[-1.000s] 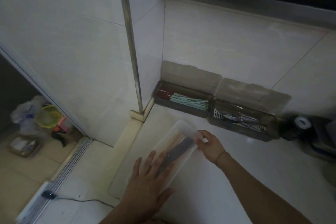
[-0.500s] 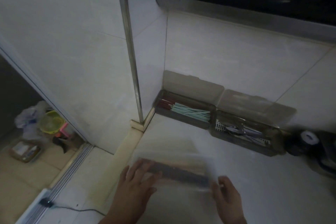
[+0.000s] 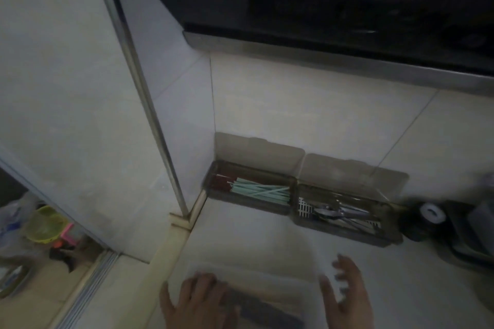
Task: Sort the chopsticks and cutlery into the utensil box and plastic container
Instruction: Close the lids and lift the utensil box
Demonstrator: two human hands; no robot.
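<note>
here, clear plastic container (image 3: 256, 275), blurred, dark chopsticks (image 3: 267, 310) inside

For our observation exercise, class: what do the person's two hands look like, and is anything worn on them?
Both the left hand and the right hand are bare: no gloves, sleeves or rings show. The wrists lie at or below the picture's edge, so a wristband cannot be judged.

The left hand (image 3: 199, 299) is laid flat at the lower centre of the frame; the right hand (image 3: 347, 291) is spread just right of it.
</note>
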